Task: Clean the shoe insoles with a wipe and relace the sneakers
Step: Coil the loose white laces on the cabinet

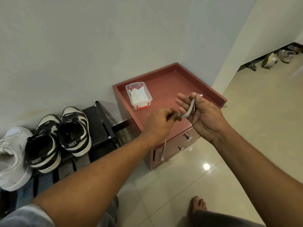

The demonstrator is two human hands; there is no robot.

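Lace [190,108] is off the shoes and strung between both hands, in the air over the front edge of the cabinet [170,84] top.

Right hand [203,113]: palm turned left, lace looped over one raised finger and running down across the palm. The thumb looks to be pinning it, and the other fingers are loosely stretched out. The white tip [201,95] pokes out past the finger.

Left hand [161,120]: fingers curled tight, pinching the lace where it comes off the right hand. It's motion-blurred, so I can't tell the exact finger contact. The tail [164,149] hangs below the left wrist in front of the drawers [173,148].

Clear box [138,95] with red latches, lid off, wipes [137,96] inside – it sits on the cabinet top near the back-left corner, by the wall, well apart from the hands.

Rack [98,122] stands just beside the cabinet's left side. Black-and-white sneakers [73,133] sit on it heels toward the camera, dark laces in – a white shoe [14,154] is at the rack's left end, touching the pair.

Bare foot [197,205] on the tiled floor [180,185], near the cabinet's front.
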